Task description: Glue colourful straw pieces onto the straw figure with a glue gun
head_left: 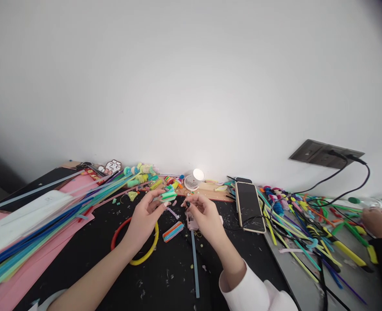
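Between the thumb and fingers of my left hand (pixel 150 209) is a short bundle of green and white pipe cleaners (pixel 168 196). Just right of it, the fingertips of my right hand (pixel 204 211) are pinched together; what they hold, if anything, is too small to make out. Under and beside that hand lies what looks like a pale pink glue gun (pixel 192 222), partly hidden, with a long bluish glue stick (pixel 195 268) pointing towards me. An orange, blue and pink pipe cleaner bundle (pixel 173 232) rests on the black mat (pixel 165 280) between my wrists.
A red and yellow ring (pixel 156 235) lies partly behind my left forearm. At left are long pipe cleaners (pixel 64 216) and pink sheets (pixel 53 255). A white cup (pixel 198 175) stands by the wall. Rightward are a phone (pixel 251 205), pliers (pixel 346 250), cables and another person's hand (pixel 379 222).
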Action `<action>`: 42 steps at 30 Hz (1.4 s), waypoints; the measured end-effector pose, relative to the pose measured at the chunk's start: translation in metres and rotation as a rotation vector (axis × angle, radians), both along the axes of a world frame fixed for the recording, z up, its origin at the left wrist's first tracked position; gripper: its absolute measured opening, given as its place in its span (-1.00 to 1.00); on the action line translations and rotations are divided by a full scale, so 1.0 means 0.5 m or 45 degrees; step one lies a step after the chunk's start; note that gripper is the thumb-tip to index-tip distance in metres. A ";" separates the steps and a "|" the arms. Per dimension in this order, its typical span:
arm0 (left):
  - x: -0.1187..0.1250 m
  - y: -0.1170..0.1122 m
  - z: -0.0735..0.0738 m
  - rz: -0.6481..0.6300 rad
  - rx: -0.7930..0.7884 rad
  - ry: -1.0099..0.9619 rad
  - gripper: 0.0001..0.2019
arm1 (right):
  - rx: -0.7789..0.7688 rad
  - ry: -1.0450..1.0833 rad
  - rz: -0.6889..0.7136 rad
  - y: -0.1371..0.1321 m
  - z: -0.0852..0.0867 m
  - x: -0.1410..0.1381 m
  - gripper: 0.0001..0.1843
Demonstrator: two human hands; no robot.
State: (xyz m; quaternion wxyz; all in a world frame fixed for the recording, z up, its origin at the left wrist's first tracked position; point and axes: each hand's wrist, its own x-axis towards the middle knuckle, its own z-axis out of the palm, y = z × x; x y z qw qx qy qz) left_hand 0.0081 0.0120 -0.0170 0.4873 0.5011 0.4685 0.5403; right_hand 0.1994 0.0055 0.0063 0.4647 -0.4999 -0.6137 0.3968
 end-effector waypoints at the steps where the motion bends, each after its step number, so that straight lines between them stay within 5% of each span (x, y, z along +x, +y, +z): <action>1: -0.001 0.000 0.001 0.015 -0.013 0.001 -0.63 | 0.059 -0.108 -0.027 -0.001 -0.001 0.001 -0.82; 6: -0.005 0.000 0.014 0.155 -0.108 -0.017 -0.54 | 0.348 -0.799 -0.111 -0.008 0.007 -0.012 -0.77; 11: -0.005 -0.005 0.028 0.221 -0.154 -0.110 -0.48 | 0.254 -1.352 0.008 -0.003 0.033 -0.053 -0.86; 16: -0.003 -0.006 0.031 0.217 -0.161 -0.110 -0.49 | 0.203 -1.587 0.019 0.017 0.039 -0.091 -0.78; 21: -0.004 -0.003 0.028 0.207 -0.123 -0.112 -0.49 | 0.287 -1.399 -0.069 0.022 0.036 -0.091 -0.78; 33: -0.006 -0.002 0.005 0.045 -0.042 0.029 -0.58 | 0.223 -0.143 -0.175 -0.009 0.013 -0.001 -0.85; 42: 0.001 -0.011 0.017 -0.085 -0.043 0.066 -0.64 | 0.267 0.063 -0.088 -0.011 0.009 0.011 -0.79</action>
